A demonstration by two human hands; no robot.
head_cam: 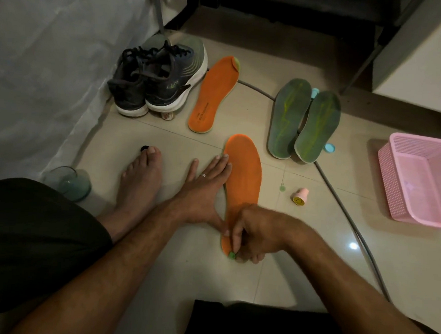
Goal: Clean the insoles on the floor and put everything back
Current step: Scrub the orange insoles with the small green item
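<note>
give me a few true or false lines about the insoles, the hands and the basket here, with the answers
1. The left hand lies flat with straight fingers along the near orange insole. True.
2. The right hand is empty. False: it pinches a small green thing at the insole's near end.
3. The two green insoles lie in the pink basket. False: they lie on the floor tiles, left of the basket.
4. The far orange insole lies beside the pair of shoes. True.
5. Nothing shows inside the pink basket. True.
</note>
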